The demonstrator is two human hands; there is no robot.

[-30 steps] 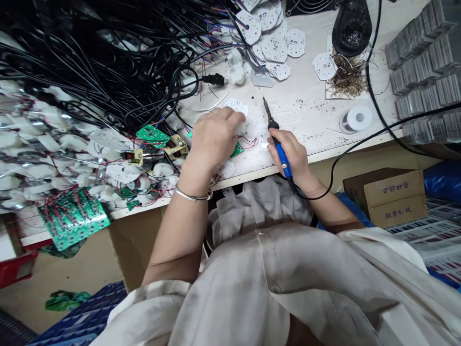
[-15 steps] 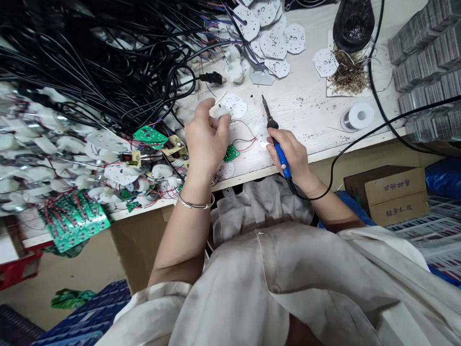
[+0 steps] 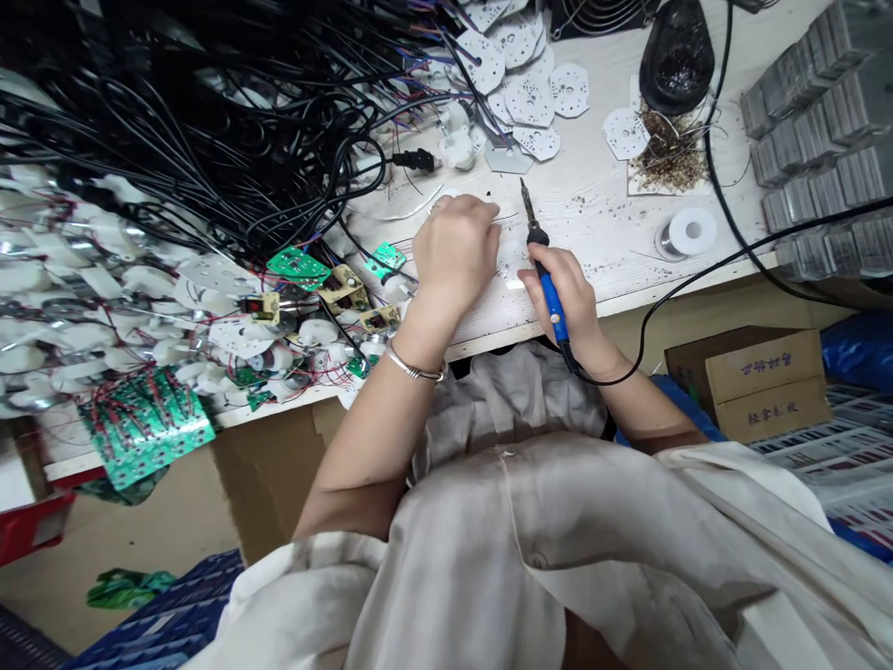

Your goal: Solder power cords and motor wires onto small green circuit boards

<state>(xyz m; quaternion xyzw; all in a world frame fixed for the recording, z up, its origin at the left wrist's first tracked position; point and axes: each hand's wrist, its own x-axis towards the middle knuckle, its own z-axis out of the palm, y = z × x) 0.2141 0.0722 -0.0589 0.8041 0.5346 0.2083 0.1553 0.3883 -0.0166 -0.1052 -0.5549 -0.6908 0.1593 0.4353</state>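
In the head view, my right hand point(image 3: 568, 293) is wrapped round the blue handle of a soldering iron point(image 3: 551, 296), its tip pointing away from me over the white bench. My left hand point(image 3: 457, 247) is closed, back upward, just left of the iron. Its thumb and fingers meet near a thin dark strand, but what they grip is hidden beneath them. Behind it, a white round part point(image 3: 446, 197) shows in part. A small green circuit board point(image 3: 385, 261) lies left of that hand.
Black cables point(image 3: 279, 140) and white plastic parts point(image 3: 132, 288) are heaped at left. White perforated plates point(image 3: 531, 98) are piled at the back. A solder spool point(image 3: 690, 233), a soldering stand point(image 3: 675, 60) and grey stacks point(image 3: 823, 121) stand at right. The iron's cord point(image 3: 670, 296) crosses the bench edge.
My left hand has moved right and turned, its fingers closing nearer the iron. A small green board left of it has come into sight. The soldering iron has shifted slightly right.
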